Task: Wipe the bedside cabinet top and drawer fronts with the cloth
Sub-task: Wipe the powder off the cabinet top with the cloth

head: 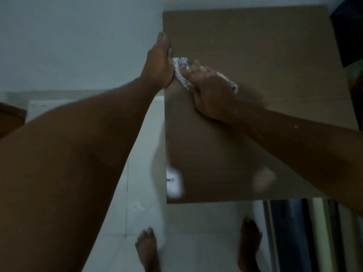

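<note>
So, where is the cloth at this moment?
In the head view, the cloth lies on the cabinet top near its left edge, under the right hand, close beside the left hand.

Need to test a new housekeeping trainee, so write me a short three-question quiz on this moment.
1. True or false: the right hand presses the crumpled white cloth onto the brown wooden cabinet top.
2. Where is the left hand? A) flat against the top's left edge; B) on a drawer front; C) holding the cloth.
3. Fill in: the person stands on the white tiled floor with bare ____.
Key: 1 true; 2 A; 3 feet.
</note>
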Demonstrator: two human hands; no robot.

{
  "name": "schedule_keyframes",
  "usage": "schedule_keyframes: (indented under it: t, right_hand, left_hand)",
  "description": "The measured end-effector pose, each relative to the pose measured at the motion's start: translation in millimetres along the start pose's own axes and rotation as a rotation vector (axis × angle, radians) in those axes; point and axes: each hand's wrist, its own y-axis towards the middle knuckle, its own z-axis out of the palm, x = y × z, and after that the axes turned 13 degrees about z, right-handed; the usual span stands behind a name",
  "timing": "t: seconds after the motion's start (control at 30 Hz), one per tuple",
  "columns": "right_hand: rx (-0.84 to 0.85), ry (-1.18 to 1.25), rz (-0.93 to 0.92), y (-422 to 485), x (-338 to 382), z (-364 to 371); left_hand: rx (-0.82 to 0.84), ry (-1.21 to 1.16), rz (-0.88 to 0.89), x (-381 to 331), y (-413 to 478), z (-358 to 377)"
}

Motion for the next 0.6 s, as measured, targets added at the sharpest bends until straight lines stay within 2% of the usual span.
schedule_keyframes:
  t: [0.13, 0.23, 0.4, 0.6]
  right_hand:
    - [0.082, 0.012, -0.030, -32, 0, 0]
    - [0.127, 0.037, -0.135, -64, 10, 5]
    - [0.195, 0.016, -0.239, -124, 26, 20]
    - [0.249, -0.049, -0.337, -195, 43, 37]
  left_hand:
    - [-0.014, 0.038, 0.040, 7, 2, 4]
    - [-0.022, 0.092, 0.054, 12, 4, 5]
    - [-0.034, 0.040, 0.077, 10, 4, 7]
    - [-0.043, 0.021, 0.020, 10, 4, 8]
